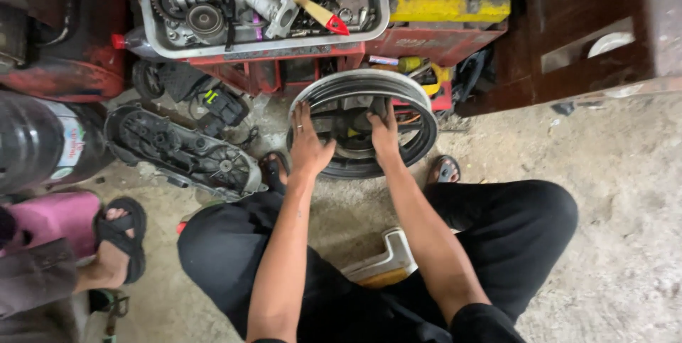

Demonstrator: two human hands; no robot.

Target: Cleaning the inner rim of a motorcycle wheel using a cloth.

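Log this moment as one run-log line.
left hand: flat on wheel rim | right hand: on rim's hub | rim: tilted on concrete floor | engine cover: left of rim, apart

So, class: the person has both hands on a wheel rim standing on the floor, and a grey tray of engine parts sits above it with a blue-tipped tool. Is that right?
Not quite. The head view shows the tool in the grey tray has a red tip, not blue. The rest holds: left hand and right hand are both on the wheel rim.
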